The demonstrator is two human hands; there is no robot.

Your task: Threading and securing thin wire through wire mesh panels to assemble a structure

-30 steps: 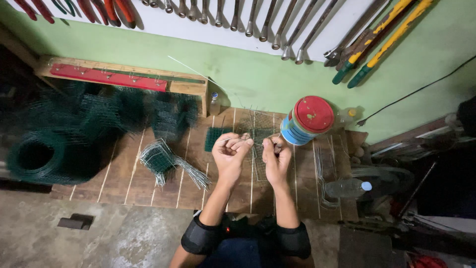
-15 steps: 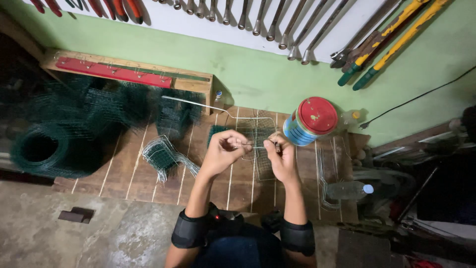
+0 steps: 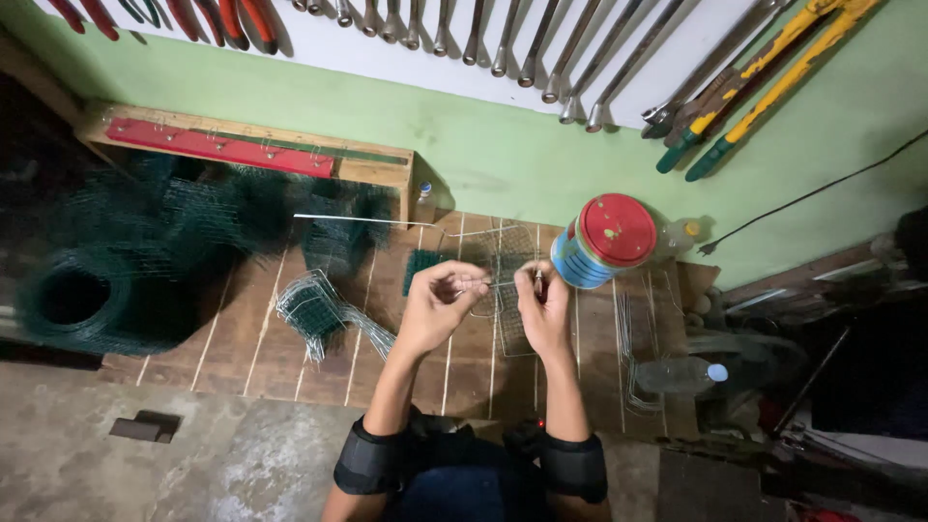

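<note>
Since the frame half a second before, the view had drifted a little and my two hands had drawn closer over the plank bench point(image 3: 290, 338), the wire piece kept between them. My left hand point(image 3: 437, 304) was pinched shut on the left end of a thin wire piece point(image 3: 488, 285), thumb and forefinger together on it; my right hand point(image 3: 543, 307) was closed on its right end, fingers curled in. The wire piece sat just above a small panel of wire mesh point(image 3: 512, 256) lying flat on the bench, near the blue tin with the red lid point(image 3: 601, 242).

To do this bending step well, I judged that both pinches should sit close to the bend point, with the wrists turning against each other and not pulling apart, so the thin wire would kink at one place only.

The wire's long axis ran roughly left to right across the view, about level, one end toward each hand. Its exact shape was too fine to make out. A roll of green mesh point(image 3: 82, 300) lay well apart on the left.
</note>
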